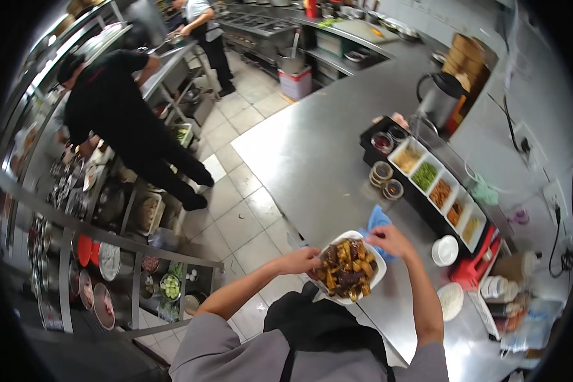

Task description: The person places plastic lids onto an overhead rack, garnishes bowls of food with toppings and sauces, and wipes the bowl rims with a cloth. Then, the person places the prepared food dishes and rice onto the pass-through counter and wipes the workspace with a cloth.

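A white dish (380, 270) heaped with browned, glazed chunks of food (348, 268) is in front of my apron, by the edge of the steel counter. My left hand (301, 260) grips the dish's left rim, with the fingers closed on it. At its upper right rim, my right hand (391, 241) has its fingers pinched together on a blue cloth (379, 218). Part of the cloth shows above the hand and part below it. The fingertips are close to the rim; whether they touch it I cannot tell.
On the steel counter (325, 137) stand a black holder with white compartments of toppings (440, 193), small sauce cups (382, 172), a white cup (444, 251) and a metal jug (440, 102). A person in black (118, 108) works at left shelving; another person (205, 38) stands farther back.
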A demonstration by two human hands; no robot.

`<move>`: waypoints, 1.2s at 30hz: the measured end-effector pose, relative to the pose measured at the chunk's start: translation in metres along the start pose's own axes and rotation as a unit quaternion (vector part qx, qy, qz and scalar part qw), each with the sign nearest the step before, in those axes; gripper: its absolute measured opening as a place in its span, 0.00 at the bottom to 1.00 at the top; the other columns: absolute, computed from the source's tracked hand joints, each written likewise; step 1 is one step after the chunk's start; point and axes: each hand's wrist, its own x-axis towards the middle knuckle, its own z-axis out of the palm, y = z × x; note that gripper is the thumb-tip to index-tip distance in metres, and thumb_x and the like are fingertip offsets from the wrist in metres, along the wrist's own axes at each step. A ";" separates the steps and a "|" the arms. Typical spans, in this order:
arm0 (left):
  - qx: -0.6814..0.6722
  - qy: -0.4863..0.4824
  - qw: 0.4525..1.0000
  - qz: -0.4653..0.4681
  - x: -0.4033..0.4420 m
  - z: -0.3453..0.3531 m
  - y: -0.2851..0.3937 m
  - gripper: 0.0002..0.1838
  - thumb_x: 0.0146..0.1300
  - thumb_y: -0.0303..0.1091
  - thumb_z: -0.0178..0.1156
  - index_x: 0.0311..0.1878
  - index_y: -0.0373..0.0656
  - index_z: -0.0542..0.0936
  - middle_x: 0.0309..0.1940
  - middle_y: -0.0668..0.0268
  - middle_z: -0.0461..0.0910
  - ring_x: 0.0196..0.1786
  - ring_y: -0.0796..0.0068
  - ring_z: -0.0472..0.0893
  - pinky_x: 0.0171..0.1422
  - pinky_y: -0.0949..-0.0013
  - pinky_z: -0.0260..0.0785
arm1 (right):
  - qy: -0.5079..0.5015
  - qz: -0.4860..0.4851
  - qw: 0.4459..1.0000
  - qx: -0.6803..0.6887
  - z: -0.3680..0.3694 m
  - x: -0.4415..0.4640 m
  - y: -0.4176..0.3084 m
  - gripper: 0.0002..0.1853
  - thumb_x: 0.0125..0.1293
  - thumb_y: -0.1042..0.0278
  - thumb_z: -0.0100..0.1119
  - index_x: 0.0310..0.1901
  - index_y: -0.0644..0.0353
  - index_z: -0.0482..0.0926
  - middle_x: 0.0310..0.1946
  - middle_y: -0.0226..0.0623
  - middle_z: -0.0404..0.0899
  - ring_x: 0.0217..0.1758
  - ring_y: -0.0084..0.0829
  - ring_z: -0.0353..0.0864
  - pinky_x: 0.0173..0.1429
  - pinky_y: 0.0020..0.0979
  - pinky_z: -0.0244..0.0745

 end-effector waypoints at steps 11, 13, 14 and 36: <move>0.029 0.000 1.000 -0.009 0.018 -0.011 -0.014 0.20 0.59 0.31 0.44 0.52 0.28 0.68 0.39 0.55 0.78 0.33 0.70 0.81 0.40 0.71 0.77 | 0.145 -0.051 0.960 -0.233 -0.031 -0.009 -0.030 0.15 0.53 0.57 0.60 0.32 0.62 0.80 0.29 0.43 0.77 0.38 0.42 0.76 0.43 0.38 0.70; 0.029 -0.007 1.000 -0.005 0.018 -0.011 -0.009 0.21 0.59 0.31 0.43 0.53 0.28 0.68 0.39 0.55 0.78 0.33 0.70 0.81 0.40 0.71 0.77 | 0.152 -0.109 0.968 -0.166 -0.025 0.012 -0.021 0.15 0.55 0.57 0.59 0.32 0.62 0.80 0.29 0.42 0.77 0.38 0.40 0.75 0.45 0.38 0.69; 0.032 -0.005 0.999 -0.002 0.017 -0.011 -0.005 0.21 0.59 0.31 0.43 0.53 0.28 0.68 0.39 0.55 0.78 0.32 0.69 0.81 0.40 0.71 0.77 | 0.132 -0.115 0.973 -0.147 -0.016 0.020 -0.020 0.15 0.55 0.57 0.59 0.32 0.62 0.81 0.30 0.42 0.78 0.39 0.40 0.75 0.45 0.37 0.68; -0.086 0.054 0.994 -0.027 0.017 0.006 0.002 0.21 0.59 0.29 0.38 0.54 0.28 0.65 0.46 0.53 0.74 0.47 0.65 0.77 0.50 0.67 0.74 | 0.132 0.040 0.950 0.279 0.009 -0.045 0.041 0.13 0.67 0.60 0.48 0.44 0.62 0.74 0.30 0.23 0.72 0.32 0.18 0.67 0.39 0.21 0.66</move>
